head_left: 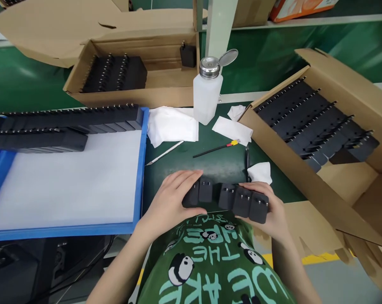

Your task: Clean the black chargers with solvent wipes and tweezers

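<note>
My left hand point(169, 197) grips two black plug adapters point(205, 191) side by side, their metal prongs facing up toward me. My right hand point(275, 211) is closed around a row of three more black plug adapters point(242, 202), also prongs up. A narrow gap separates the two groups, which are held just above the near edge of the green table. The fingers under the adapters are partly hidden. To the left stands a blue tray point(138, 202) with a white bottom, and rows of the same adapters point(67, 120) lie along its far side.
An open carton point(165, 95) at the back and another point(282, 147) at right contain adapters. Between them stand a white pump bottle point(206, 99), white cloths point(172, 124), a craft knife point(165, 153), a thin black stick point(213, 150) with a yellow end, and black tweezers point(247, 162).
</note>
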Demonstrator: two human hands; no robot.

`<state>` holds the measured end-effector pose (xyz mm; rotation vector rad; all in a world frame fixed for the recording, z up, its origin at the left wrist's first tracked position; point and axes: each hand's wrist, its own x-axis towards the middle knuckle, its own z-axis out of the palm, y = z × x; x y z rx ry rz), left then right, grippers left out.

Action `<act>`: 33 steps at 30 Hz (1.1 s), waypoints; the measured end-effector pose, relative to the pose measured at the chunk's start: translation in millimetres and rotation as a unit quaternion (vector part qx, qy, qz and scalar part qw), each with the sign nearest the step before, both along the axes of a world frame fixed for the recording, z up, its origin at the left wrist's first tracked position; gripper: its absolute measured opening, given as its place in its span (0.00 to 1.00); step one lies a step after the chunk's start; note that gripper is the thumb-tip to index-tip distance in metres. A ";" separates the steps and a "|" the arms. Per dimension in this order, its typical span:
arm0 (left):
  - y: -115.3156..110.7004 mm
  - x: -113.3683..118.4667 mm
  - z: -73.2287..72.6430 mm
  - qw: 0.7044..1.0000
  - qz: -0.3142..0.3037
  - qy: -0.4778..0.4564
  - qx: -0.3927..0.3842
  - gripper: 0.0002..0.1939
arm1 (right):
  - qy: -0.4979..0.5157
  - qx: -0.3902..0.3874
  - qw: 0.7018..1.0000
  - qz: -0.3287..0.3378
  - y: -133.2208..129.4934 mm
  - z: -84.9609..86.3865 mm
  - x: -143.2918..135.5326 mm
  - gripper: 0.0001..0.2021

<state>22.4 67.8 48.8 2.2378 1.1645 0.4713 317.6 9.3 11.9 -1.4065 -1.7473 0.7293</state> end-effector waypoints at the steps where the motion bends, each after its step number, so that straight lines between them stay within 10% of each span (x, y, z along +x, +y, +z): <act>1: 1.2 0.7 0.4 1.000 -0.009 -0.009 0.002 0.38 | -0.002 0.006 1.000 0.006 1.5 0.4 -4.0 0.28; 11: -8.6 -20.8 0.2 0.999 0.021 0.017 0.020 0.28 | -0.058 -0.003 0.995 0.077 17.2 1.9 -34.1 0.27; 18: -10.2 -30.8 14.0 0.998 0.036 0.056 -0.012 0.35 | -0.030 -0.090 0.992 0.078 16.9 7.1 -21.9 0.52; 25: -9.0 -67.6 19.9 0.997 0.030 0.048 -0.046 0.35 | 0.007 -0.109 0.986 0.128 22.5 15.7 -23.3 0.40; 33: -1.5 -53.8 7.1 0.999 0.005 0.021 -0.033 0.28 | 0.025 -0.105 0.986 0.127 23.7 13.2 -27.1 0.41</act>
